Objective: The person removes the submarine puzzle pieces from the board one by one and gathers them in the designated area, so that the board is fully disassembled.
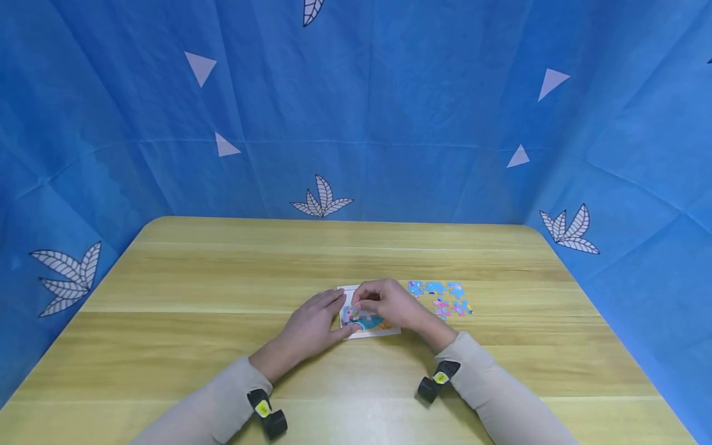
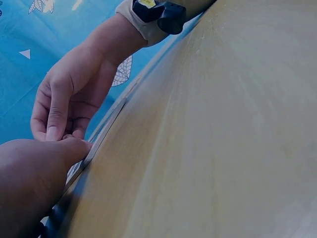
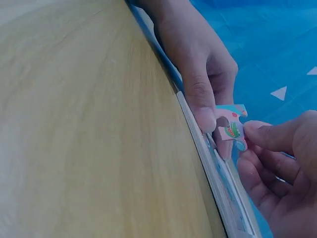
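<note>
A small puzzle board (image 1: 371, 326) with a white rim lies flat on the wooden table (image 1: 211, 278), and both hands meet over it. My left hand (image 1: 311, 324) rests on the board's left side, its thumb (image 3: 202, 111) pressing the board's edge (image 3: 218, 188). My right hand (image 1: 389, 304) hovers over the board's top and pinches a pink and blue puzzle piece (image 3: 230, 124) between thumb and fingertips (image 3: 267, 136), just above the board. Much of the board's picture is hidden under the hands. From the left wrist, my right hand (image 2: 69, 99) curls down beside the left thumb (image 2: 74, 148).
Several loose blue and pink puzzle pieces (image 1: 439, 298) lie in two short rows just right of the board. A blue patterned cloth (image 1: 356, 123) walls in the table at the back and both sides. A black wrist camera (image 1: 436, 380) sits on each forearm.
</note>
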`<state>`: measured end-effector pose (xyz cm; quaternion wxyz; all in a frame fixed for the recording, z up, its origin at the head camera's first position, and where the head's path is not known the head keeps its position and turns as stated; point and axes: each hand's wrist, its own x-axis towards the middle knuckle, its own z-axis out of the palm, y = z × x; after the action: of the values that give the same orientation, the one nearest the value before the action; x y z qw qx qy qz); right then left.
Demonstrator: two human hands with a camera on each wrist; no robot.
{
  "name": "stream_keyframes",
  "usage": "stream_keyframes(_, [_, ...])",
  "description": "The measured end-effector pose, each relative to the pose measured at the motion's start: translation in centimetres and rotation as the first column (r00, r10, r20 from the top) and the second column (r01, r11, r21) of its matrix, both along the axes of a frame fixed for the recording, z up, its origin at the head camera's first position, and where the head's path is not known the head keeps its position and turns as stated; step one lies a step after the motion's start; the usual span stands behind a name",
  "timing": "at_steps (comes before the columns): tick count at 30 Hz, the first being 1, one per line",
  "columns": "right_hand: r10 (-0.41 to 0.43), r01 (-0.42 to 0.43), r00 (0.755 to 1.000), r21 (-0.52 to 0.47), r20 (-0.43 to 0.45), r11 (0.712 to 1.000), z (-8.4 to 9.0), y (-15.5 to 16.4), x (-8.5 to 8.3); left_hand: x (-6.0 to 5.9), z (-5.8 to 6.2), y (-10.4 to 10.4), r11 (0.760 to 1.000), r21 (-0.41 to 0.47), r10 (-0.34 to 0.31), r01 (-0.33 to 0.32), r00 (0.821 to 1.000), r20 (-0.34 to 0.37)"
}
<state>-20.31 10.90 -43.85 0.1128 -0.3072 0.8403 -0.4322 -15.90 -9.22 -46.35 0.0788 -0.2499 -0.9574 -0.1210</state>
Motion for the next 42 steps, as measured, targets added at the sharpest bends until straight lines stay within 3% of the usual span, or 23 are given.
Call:
stream_keyframes(12, [-0.050,0.049,0.999,0.029,0.020,0.998,0.9,0.4,0.1,0.0,-0.2,-0.3,1.000,-0.006,-0.027,0.027,0.997,-0.066])
stream_keyframes(21, [-0.110,0.109,0.994,0.057,0.004,0.992,1.3,1.9,0.0,0.3,-0.6,-0.3,1.000,-0.006,-0.002,0.002,1.000,-0.007])
stream_keyframes(42, [-0.198,0.200,0.980,0.075,-0.033,0.977,1.2,6.9,-0.4,0.2,-0.4,-0.1,0.999,-0.040,-0.004,0.004,1.000,-0.007])
